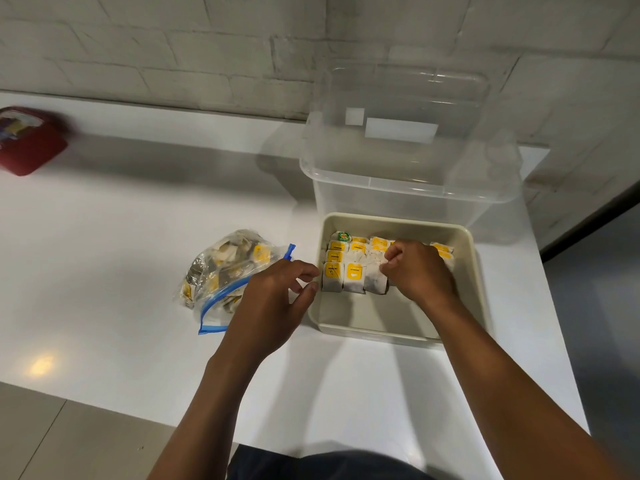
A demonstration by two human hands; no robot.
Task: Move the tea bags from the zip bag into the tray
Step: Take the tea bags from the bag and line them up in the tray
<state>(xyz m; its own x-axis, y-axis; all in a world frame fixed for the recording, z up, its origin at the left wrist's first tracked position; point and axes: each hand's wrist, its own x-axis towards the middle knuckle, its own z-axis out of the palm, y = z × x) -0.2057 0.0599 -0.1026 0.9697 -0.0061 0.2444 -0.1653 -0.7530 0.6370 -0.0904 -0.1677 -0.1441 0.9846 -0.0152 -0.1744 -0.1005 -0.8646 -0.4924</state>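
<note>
1. A white brick wall (173, 46) stood behind the white tabletop (121, 237) I was working at.
2. The cream tray (479, 289) sat on the tabletop in front of me, toward my right.
3. Tea bags (353, 268) with yellow tags stood packed in rows across the far half of the tray; its near half showed bare floor.
4. One bag with a green tag (343, 236) sat at the far left corner of the rows.
5. My right hand (419, 271) was down inside the tray, on the right part of the rows, its grip curled and pinching the top of a tea bag in the front row.
6. My left hand (273, 303) hovered between zip bag and tray, just beside the tray's left wall; its fingers were loosely curled, the grip apart and holding nothing.
7. The zip bag (221, 271) lay on the tabletop left of the tray, partly behind my left hand, its blue zip strip (221, 299) gaping toward me.
8. More yellow-tagged tea bags were heaped inside the zip bag.
9. A clear plastic bin (408, 188) with its lid (405, 95) tipped up against the wall stood just behind the tray.
10. A red container (31, 143), blurred, sat far off at the left edge of the tabletop.
11. Grey floor tiles (69, 438) showed below the tabletop's near edge.
</note>
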